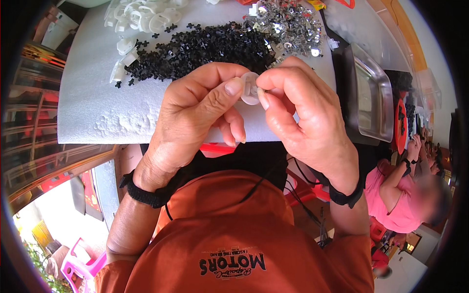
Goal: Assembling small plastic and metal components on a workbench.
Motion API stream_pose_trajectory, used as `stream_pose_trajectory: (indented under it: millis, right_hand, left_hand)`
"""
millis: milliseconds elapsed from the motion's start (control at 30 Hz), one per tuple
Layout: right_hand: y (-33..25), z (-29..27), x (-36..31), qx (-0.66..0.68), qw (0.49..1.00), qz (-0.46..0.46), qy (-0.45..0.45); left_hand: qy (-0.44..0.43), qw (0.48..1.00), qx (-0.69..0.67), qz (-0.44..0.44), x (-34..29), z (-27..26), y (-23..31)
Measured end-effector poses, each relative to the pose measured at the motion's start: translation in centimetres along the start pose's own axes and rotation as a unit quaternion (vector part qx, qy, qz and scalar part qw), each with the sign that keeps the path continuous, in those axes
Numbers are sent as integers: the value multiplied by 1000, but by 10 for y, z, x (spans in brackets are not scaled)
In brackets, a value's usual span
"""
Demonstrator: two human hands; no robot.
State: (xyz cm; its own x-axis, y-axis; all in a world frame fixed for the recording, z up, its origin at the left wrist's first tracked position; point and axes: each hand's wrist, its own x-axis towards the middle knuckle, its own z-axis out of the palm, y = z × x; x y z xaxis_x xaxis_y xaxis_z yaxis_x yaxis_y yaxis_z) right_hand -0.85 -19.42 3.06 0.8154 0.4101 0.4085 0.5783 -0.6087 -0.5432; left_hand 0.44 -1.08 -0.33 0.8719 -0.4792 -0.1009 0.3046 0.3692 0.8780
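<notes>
My left hand (pixel 193 105) pinches a small round, whitish translucent plastic part (pixel 249 92) between thumb and forefinger, over the near part of the table. At the part's right side, my right hand (pixel 308 105) has its thumb and forefinger pressed together. Whatever sits between those right fingertips is too small to make out. Just beyond both hands lies a heap of black cross-shaped pieces (pixel 205 49). Shiny small metal pieces (pixel 288 24) are piled beyond my right hand. White plastic parts (pixel 141 14) lie in a loose heap at the far left.
White foam sheet (pixel 117 110) covers the table. A rectangular metal tray (pixel 369 93) stands to the right, with a red round tray (pixel 400 127) past it. Further right, another person in a pink top (pixel 391 200) works. A pink plastic stool (pixel 80 263) is at the lower left.
</notes>
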Motion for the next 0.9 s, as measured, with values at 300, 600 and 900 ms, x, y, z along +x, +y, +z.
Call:
stream_pose_trajectory:
  millis: [300, 600, 900]
  right_hand:
    - [-5, -5, 0, -15, 999, -18, -32]
    - [-1, -4, -9, -43, 998, -39, -9]
    - [4, 2, -8, -50, 996, -67, 27]
  left_hand:
    - [-13, 999, -26, -14, 1, -3, 0]
    - [-9, 999, -43, -1, 3, -3, -2]
    - [6, 1000, -18, -6, 3, -1, -2]
